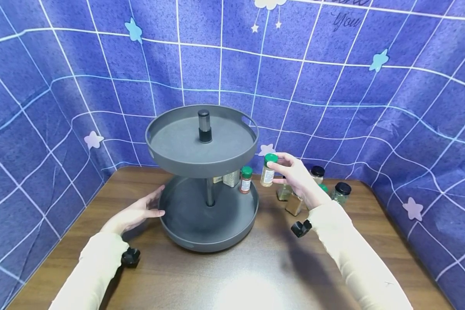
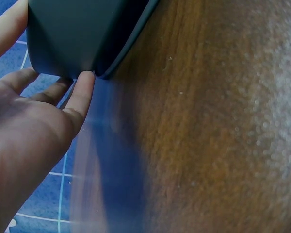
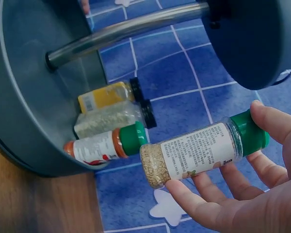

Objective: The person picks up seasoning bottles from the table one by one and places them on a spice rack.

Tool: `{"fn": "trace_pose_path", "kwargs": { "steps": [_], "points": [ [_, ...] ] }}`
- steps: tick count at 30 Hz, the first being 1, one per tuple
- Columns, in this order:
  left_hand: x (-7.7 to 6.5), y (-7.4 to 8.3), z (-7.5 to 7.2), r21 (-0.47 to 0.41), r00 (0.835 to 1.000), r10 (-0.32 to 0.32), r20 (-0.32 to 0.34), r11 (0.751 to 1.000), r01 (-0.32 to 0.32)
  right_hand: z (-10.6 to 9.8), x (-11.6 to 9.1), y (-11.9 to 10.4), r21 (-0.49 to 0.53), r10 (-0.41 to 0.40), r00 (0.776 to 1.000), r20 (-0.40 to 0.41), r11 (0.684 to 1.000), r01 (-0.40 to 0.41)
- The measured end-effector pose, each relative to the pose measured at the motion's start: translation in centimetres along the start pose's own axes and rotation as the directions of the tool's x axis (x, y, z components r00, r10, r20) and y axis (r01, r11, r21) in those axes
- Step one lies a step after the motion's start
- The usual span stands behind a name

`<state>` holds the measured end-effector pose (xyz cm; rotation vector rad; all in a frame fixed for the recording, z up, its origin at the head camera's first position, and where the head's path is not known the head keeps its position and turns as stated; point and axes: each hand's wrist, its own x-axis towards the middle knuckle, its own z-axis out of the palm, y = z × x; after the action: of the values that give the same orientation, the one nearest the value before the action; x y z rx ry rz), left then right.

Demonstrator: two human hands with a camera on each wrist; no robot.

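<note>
My right hand holds a spice jar with a green cap, a white label and beige granules inside. The thumb is at the cap and the fingers run along the jar's side, just right of the two-tier turntable. My left hand touches the outer wall of the lower tier with spread fingers. On that lower tier, towards the right, stand a green-capped jar with reddish contents, a jar of pale green herbs and a yellow-labelled jar, both dark-capped.
Right of the turntable, partly behind my right hand and forearm, several more spice jars stand on the wooden table. The upper tier hangs over the lower one on a metal post. A blue curtain surrounds the table's back and sides.
</note>
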<state>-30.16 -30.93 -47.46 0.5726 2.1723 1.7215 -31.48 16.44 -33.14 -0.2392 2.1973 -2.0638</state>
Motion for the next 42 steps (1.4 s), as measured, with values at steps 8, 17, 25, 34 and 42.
{"fn": "trace_pose_path", "kwargs": {
  "steps": [8, 17, 25, 34, 42],
  "points": [
    [0.0, -0.1, 0.0, 0.007, 1.000, 0.007, 0.000, 1.000, -0.007, 1.3, 0.8, 0.9, -0.015, 0.019, 1.000, -0.010, 1.000, -0.019],
    [0.0, -0.1, 0.0, -0.003, 1.000, 0.005, -0.005, 1.000, -0.005, 2.4, 1.7, 2.9, 0.022, 0.034, 0.999, -0.022, 0.999, -0.033],
    [0.0, 0.3, 0.0, 0.001, 1.000, 0.012, -0.004, 1.000, -0.012, 3.3, 2.0, 4.0, 0.054, 0.042, 0.999, -0.032, 0.998, -0.041],
    [0.1, 0.3, 0.1, -0.010, 1.000, 0.009, -0.003, 1.000, -0.009, 3.9, 2.1, 5.2, 0.081, 0.036, 0.999, -0.025, 0.996, -0.034],
    [0.0, 0.0, 0.0, -0.003, 1.000, 0.004, -0.003, 1.000, -0.004, 4.0, 2.3, 6.5, 0.018, 0.038, 0.998, -0.044, 0.999, -0.037]
  ]
}}
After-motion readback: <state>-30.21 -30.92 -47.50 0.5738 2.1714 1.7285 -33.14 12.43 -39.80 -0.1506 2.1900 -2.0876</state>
